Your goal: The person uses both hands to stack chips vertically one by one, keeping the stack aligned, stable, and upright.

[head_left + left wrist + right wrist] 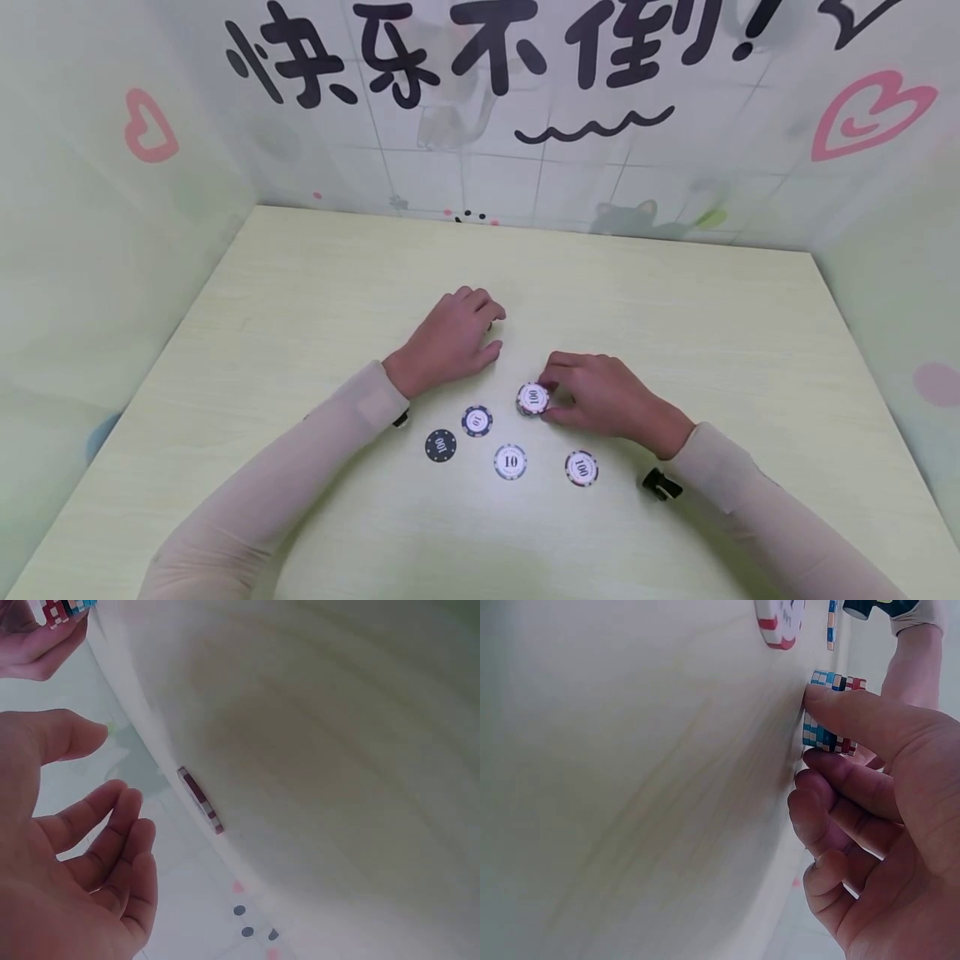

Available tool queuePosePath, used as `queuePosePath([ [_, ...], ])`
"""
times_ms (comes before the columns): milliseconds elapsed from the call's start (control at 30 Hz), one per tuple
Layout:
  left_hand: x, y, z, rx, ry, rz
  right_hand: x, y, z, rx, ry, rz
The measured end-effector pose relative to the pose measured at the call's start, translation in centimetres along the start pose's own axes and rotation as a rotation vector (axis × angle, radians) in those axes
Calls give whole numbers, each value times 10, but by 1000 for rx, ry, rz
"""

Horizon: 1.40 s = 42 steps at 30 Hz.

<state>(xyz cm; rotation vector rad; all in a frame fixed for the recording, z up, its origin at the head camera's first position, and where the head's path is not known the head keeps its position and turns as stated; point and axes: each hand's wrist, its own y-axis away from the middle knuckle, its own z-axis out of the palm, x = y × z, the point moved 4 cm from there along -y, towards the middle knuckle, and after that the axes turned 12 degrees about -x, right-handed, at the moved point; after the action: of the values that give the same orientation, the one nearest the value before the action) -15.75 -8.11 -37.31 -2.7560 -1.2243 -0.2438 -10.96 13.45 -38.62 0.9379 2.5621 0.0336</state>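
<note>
My right hand [603, 396] pinches a short stack of poker chips [532, 398] between thumb and fingers. A chip marked 100 tops the stack. The stack's edge [829, 724] shows blue-and-white and red-and-white bands in the right wrist view. To the left, my left hand [450, 342] hovers over the table with relaxed, spread fingers and holds nothing. Beyond its fingers, a red-and-white chip [200, 799] lies flat in the left wrist view; the hand mostly hides it in the head view.
Nearer me lie a black 100 chip [441, 446], a dark-rimmed 10 chip [477, 421], a pale 10 chip [511, 462] and another 100 chip [582, 468]. The pale wooden table [337, 275] meets printed curtains [487, 175] at the back and sides.
</note>
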Motion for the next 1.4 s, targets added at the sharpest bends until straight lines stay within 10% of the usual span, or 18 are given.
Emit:
queuePosePath([
  [500,-16,0,6,-156,-76,-190,-1,1,3,-12,3,9],
  [1400,-21,-3,3,-130,-77,-203,0,1,2,0,4,2],
])
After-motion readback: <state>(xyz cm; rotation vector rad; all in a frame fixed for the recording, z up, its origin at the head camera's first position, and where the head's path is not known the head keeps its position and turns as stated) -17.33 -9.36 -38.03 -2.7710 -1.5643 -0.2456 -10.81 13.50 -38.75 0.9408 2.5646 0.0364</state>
